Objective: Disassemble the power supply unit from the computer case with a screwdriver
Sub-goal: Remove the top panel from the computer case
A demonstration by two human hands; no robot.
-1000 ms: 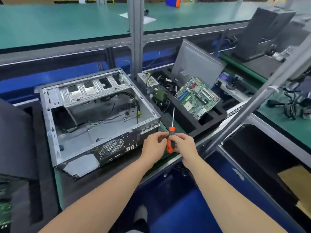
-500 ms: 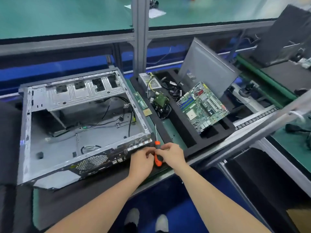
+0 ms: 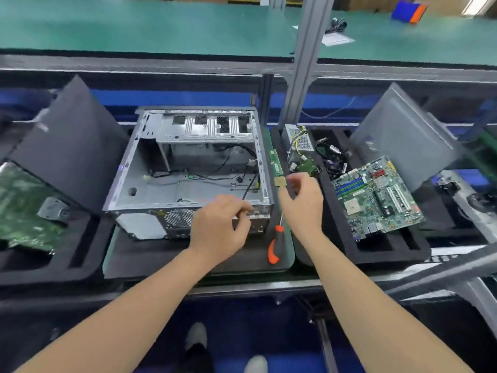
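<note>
An open grey metal computer case [image 3: 150, 184] lay on the desk [image 3: 150, 261]. The left hand [image 3: 217, 227] curled its fingers over the case's near rim. The right hand [image 3: 302, 200] hovered at the case's 3 o'clock with its fingers loosely bent; whether it pinched anything could not be told. An orange-and-black-handled screwdriver [image 3: 275, 247] lay loose at 5 o'clock. A small silver boxy power supply unit [image 3: 300, 140] sat in a black foam tray [image 3: 390, 251] at 2 o'clock.
</note>
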